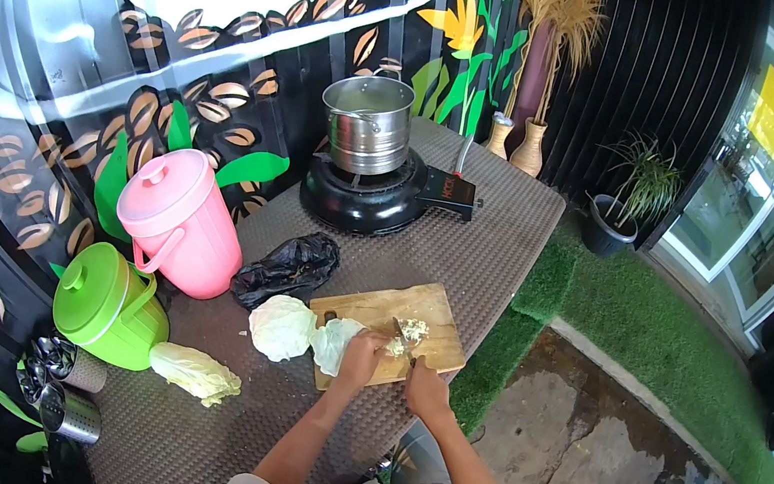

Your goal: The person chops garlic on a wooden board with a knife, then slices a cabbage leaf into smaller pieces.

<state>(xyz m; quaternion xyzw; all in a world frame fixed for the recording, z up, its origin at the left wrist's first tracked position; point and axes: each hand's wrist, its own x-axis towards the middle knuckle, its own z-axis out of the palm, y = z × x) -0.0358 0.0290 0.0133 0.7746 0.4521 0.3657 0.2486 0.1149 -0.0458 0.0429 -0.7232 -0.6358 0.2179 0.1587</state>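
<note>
My right hand (425,389) is closed around the handle of a knife (401,331), whose blade lies over the wooden cutting board (441,318). My left hand (363,354) is bent, with its fingertips close to the blade; what they press on is too small to make out. Finely chopped pale pieces (414,329) lie on the board around the blade. A cut piece of cabbage (329,342) rests at the board's left side, touching or nearly touching my left hand. Beside it on the table sits a larger round cabbage (282,328).
Behind the board are a black plastic bag (287,270) and a black gas stove (358,199) bearing a steel pot (366,125). Leftward stand a pink lidded jug (184,225), a green one (113,310), a napa cabbage (193,372) and metal utensil holders (69,415). The table edge (523,264) runs along the right.
</note>
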